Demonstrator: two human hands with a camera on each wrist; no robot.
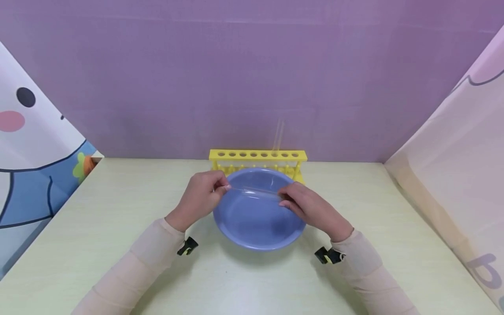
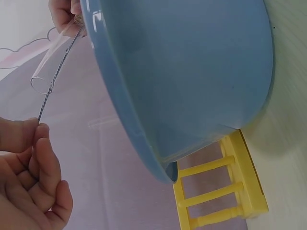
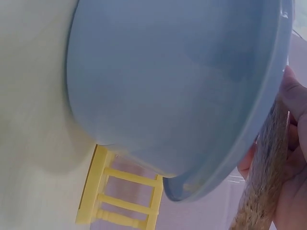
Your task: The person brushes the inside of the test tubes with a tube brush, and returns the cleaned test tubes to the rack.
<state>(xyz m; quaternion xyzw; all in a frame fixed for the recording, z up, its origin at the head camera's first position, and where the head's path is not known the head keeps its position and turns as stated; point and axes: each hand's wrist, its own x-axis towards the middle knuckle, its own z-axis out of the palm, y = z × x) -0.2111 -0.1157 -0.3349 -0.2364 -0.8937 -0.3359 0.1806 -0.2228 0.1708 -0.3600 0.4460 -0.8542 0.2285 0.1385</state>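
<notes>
My left hand [image 1: 198, 194] pinches the twisted wire end of a test tube brush [image 2: 59, 69] between thumb and index finger. Across the bowl, my right hand [image 1: 315, 210] grips a clear glass test tube [image 2: 48, 67], held sideways over the blue basin [image 1: 256, 223]. The tube's mouth faces the left hand, and the wire runs past the rim toward the right hand. Brown bristles [image 3: 261, 177] fill the lower right of the right wrist view, beneath the right palm. Whether they sit inside the glass is hard to tell.
A yellow test tube rack [image 1: 257, 155] stands behind the basin, close to the purple backdrop [image 1: 252, 78]. Another clear tube [image 1: 278, 135] sticks up from it, right of its middle. Printed cloths [image 1: 453, 175] hang at both sides of the pale table [image 1: 236, 288].
</notes>
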